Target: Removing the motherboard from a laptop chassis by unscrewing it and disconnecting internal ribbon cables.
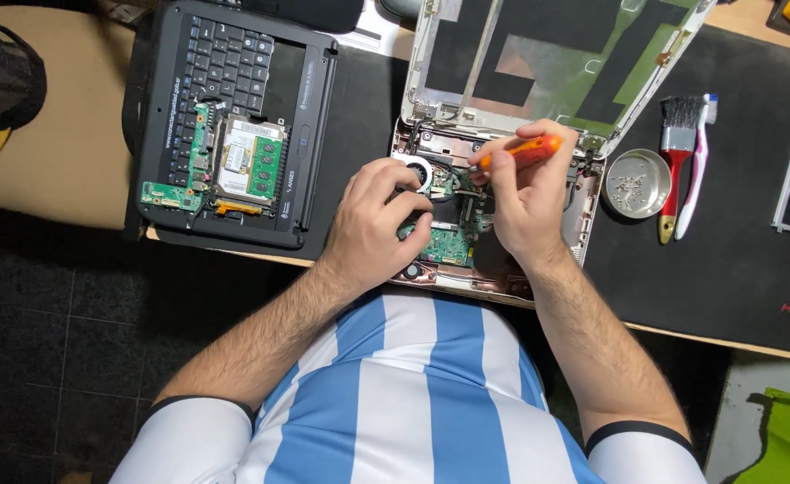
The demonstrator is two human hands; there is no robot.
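at the desk's (72, 179) near edge, right hand (525, 202) grips an orange screwdriver (525, 152) over the open laptop (503, 269); left hand (377, 220), half curled and holding nothing, rests on its circuit board (444, 244).

Left on the worktop (63, 152): black keyboard panel (225, 63) carrying green circuit boards (250, 166). Right: round metal dish (639, 183) of small screws, just beside red-handled brush (677, 152) and pink toothbrush (695, 170) on black mat (736, 260).

Glossy orange plastic screwdriver (522, 152); shiny metal dish (637, 183); matt black mat (727, 260); green circuit board (444, 242).
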